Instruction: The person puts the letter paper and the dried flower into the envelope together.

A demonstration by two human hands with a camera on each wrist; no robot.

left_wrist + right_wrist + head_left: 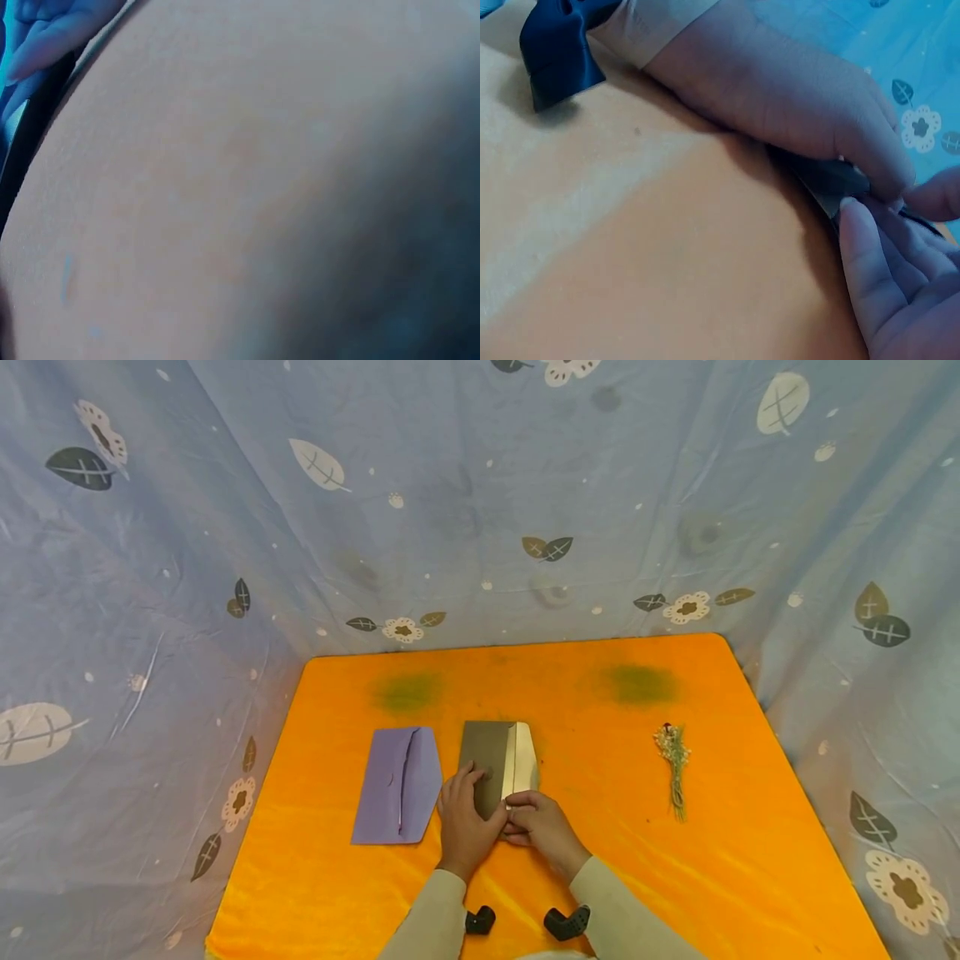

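Note:
A dark olive envelope [483, 742] lies in front of me, its pale gold flap [527, 752] folded out to the right. My left hand [465, 827] rests across its near left part, with fingers on the dark face and the thumb reaching toward the flap crease. At the near end of that crease, my right hand [549, 833] pinches the envelope's edge between thumb and fingers. The right wrist view shows the left hand [795, 97] over the dark paper, the right fingers [866, 255] meeting it from below. Mostly blurred skin fills the left wrist view.
Left of the dark envelope lies a purple envelope [384, 789] with its flap out. A small bunch of dried flowers [675, 768] lies to the right. An orange cloth [600, 735] covers the table, and patterned blue curtains [465, 510] enclose its back and sides.

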